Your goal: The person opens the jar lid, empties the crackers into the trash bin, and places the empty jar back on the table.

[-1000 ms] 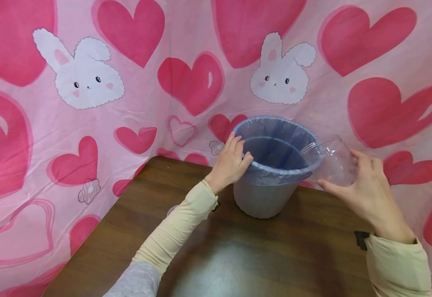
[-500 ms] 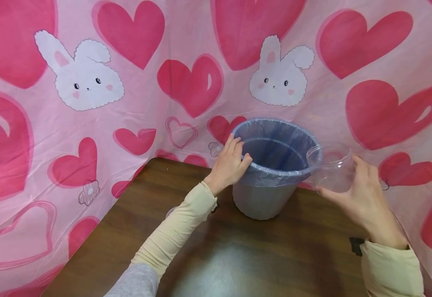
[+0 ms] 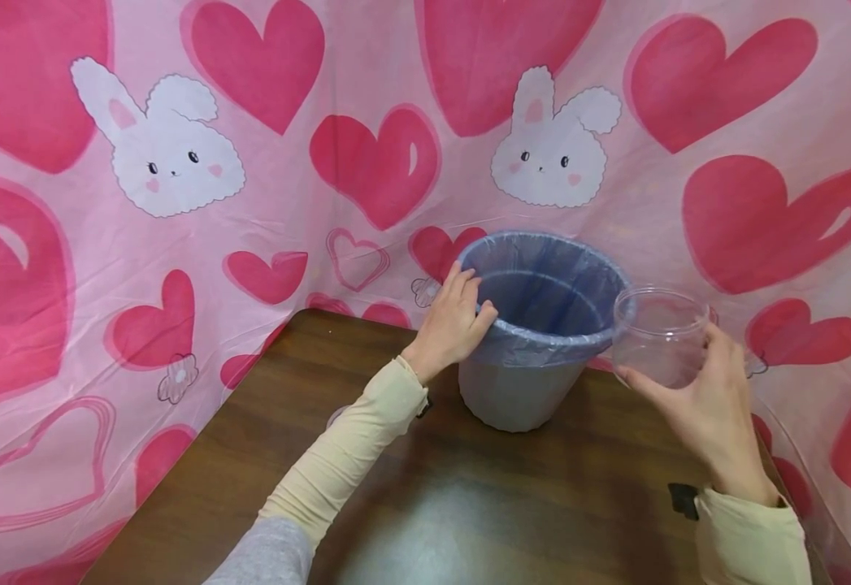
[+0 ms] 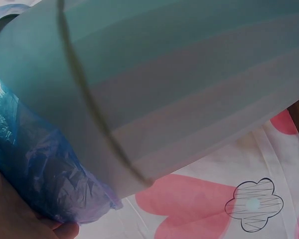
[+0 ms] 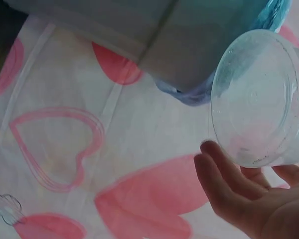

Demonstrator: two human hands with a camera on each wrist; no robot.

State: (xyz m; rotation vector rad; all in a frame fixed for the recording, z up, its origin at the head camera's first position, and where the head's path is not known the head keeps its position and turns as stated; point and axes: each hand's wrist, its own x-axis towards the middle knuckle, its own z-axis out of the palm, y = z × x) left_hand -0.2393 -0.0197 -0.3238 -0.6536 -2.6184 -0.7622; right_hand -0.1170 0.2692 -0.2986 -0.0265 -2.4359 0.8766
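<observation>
A grey trash can [image 3: 516, 390], lined with a blue plastic bag [image 3: 542, 345], stands upright on the brown table. My left hand [image 3: 449, 321] grips its left rim over the folded bag; in the left wrist view part of that hand [image 4: 20, 214] shows beside the crumpled bag edge. My right hand [image 3: 706, 406] holds a clear plastic jar [image 3: 661, 345], upright with its mouth up, just right of the rim. From below, the right wrist view shows the jar's round base [image 5: 256, 99], with fingers [image 5: 229, 174] around it and a few small specks on it.
The wooden table [image 3: 469, 504] reaches to a pink cloth backdrop [image 3: 366, 73] with hearts and rabbits, close behind the can. A clear curved edge [image 3: 335, 416] peeks out behind my left forearm; most of it is hidden.
The jar has turned from tipped over the can's rim to upright. It has shifted slightly right and down with my right hand. My left hand stays on the rim.
</observation>
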